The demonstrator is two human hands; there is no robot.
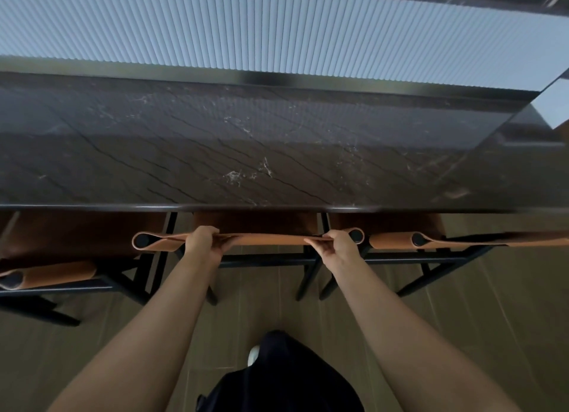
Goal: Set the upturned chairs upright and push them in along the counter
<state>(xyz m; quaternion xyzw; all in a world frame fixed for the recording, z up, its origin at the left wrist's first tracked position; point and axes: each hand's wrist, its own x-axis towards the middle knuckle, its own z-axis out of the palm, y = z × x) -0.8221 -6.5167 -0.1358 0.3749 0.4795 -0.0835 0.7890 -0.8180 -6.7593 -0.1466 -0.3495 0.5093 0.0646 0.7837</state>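
Two bare forearms reach from the body toward 12 o'clock, above a pale shoe and the wood-look floor. Both end on the middle chair, which stands upright on its black legs directly ahead. The left hand grasps the top edge of its tan leather back band toward the 9 o'clock end, fingers curled over the far side. The right hand grips the same edge toward the 3 o'clock end, just inside the black post. That band's long axis lies from 9 to 3 o'clock, square across the line of the arms. The two hands sit about equally far from its middle, so neither is clearly nearer. As I judge it, a push has to go straight to 12 o'clock with even pressure, or the chair will swing. Beyond the hands the brown seat disappears under the edge of the counter, so the chair looks at least partly tucked in, though how much travel is left is hidden. The left chair, at about 9 o'clock, has its back band nearer the person than the middle one. The right chair, at 3 o'clock, stands roughly level with the middle one, their posts close together. Farthest out, past the dark veined stone, rises a pale fluted panel.
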